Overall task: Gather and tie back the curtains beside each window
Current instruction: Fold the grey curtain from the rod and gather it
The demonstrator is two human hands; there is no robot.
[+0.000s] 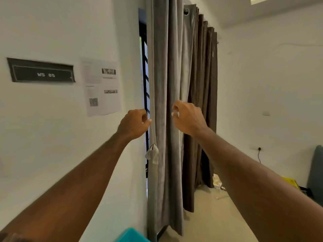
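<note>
A light grey curtain [162,81] hangs in long folds over a window with black bars [144,88]. My left hand [133,124] is at the curtain's left edge, with thumb and curled fingers pinched on the hem. My right hand [187,117] hovers in front of a middle fold, its fingers curled but apart and holding nothing. A small pale grey fabric tie [152,154] dangles from the curtain's left edge below my left hand. Farther along the wall hangs a darker brown curtain [203,102], bunched in tight pleats.
On the white wall to the left are a black sign reading "WS 05" [42,72] and a printed sheet [101,86]. A teal object [132,235] is at the bottom edge. A yellow box [291,182], a grey-green chair back [316,172] and floor litter [217,183] lie to the right.
</note>
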